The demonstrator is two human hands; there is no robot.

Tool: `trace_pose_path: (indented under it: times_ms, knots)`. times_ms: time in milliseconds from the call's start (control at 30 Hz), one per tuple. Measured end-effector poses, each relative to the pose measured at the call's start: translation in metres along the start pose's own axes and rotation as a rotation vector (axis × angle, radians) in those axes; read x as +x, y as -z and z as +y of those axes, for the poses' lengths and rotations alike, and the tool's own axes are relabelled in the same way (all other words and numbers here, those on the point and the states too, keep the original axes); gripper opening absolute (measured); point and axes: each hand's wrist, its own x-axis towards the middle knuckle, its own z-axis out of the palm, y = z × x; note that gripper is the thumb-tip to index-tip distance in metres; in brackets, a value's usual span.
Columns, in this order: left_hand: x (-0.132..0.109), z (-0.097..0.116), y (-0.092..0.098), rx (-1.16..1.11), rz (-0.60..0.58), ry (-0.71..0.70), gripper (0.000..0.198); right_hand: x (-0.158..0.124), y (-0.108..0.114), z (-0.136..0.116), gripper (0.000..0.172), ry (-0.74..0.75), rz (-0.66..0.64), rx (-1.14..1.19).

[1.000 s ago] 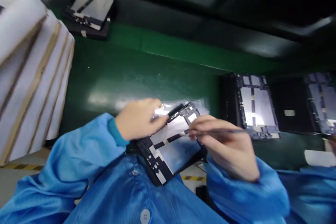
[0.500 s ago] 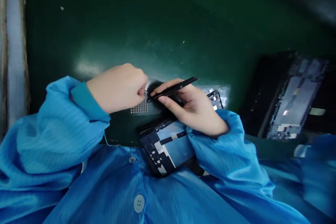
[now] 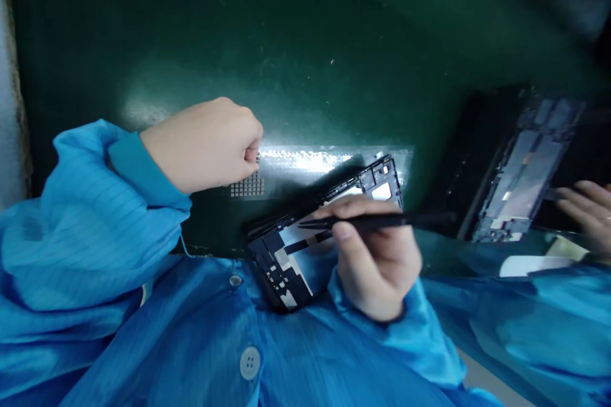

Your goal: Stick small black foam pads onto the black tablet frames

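My left hand point(image 3: 207, 143) is closed at the left end of a clear plastic sheet point(image 3: 281, 181), its fingertips partly hidden. Small grey square pads point(image 3: 247, 187) in rows show on the sheet beside my thumb. In my right hand point(image 3: 377, 261) is a pair of black tweezers point(image 3: 367, 222), gripped between thumb and fingers. The tweezers' tips point left, over an opened tablet-like device point(image 3: 305, 261) with its inner parts exposed. This device lies slanted against my front, partly covered by my right hand and sleeve. Whether the tips hold anything is too small to tell.
At the right stands a stack of similar opened devices point(image 3: 515, 172). Another person's hand point(image 3: 589, 210) and blue sleeve are beside it, near a white flat piece point(image 3: 534, 265). The green tabletop point(image 3: 214, 44) carries a few tiny scraps.
My right hand has moved with the tweezers from the padded sheet down and right, over the opened device. My left hand stays at the sheet. Another person's hand has appeared at the right.
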Motion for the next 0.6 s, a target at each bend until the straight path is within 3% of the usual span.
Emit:
trace_pose_path:
  times_ms: [100,300,400,500,600]
  knots:
    - [-0.001,-0.002,0.000,-0.022,0.016,-0.010,0.029,-0.030,-0.015,0.009,0.020,0.096,0.142,0.061]
    - [-0.002,0.008,0.008,-0.032,-0.031,0.035,0.034,-0.024,-0.024,0.016,0.024,0.175,0.085,-0.036]
    - [-0.002,0.018,0.012,0.052,-0.061,0.088,0.034,-0.026,-0.020,0.013,0.026,0.193,0.079,-0.065]
    - [-0.002,0.024,0.013,0.081,-0.093,0.173,0.025,-0.026,-0.010,0.002,0.033,0.228,-0.028,-0.146]
    - [-0.002,0.026,0.013,0.080,-0.103,0.188,0.041,-0.004,0.000,-0.010,0.036,0.218,-0.106,-0.145]
